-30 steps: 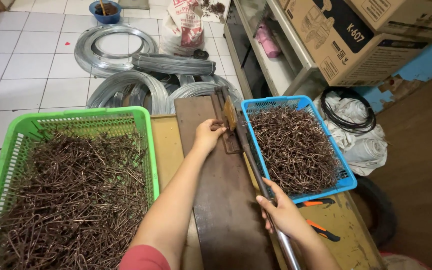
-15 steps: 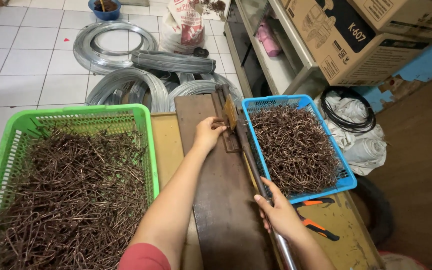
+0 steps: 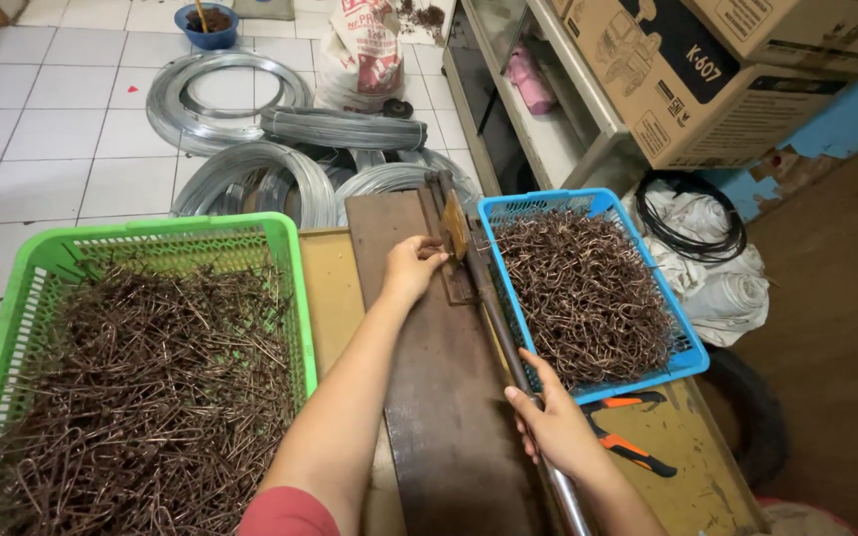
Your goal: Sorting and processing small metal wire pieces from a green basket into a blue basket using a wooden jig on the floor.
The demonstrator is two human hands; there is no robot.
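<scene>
Head view: hands, left (image 3: 411, 268) at bender plate (image 3: 439, 397), right (image 3: 555, 427) gripping lever (image 3: 508, 347).

Small home-style metalworking workshop. Evidence: coils of galvanised wire (image 3: 240, 129) on a tiled floor beyond the fingers; green basket (image 3: 295, 298) and blue basket (image 3: 588, 201) of bent copper-coloured wire pieces either side; lever-operated bending jig (image 3: 469, 268) at the fingertips; cardboard boxes (image 3: 687, 69) on shelving.

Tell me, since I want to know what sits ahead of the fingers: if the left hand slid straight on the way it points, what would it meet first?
Likely the yellowish metal piece at the head of the lever; the left hand points right at it, fingertips nearly touching. Beyond it lies the blue basket.
</scene>
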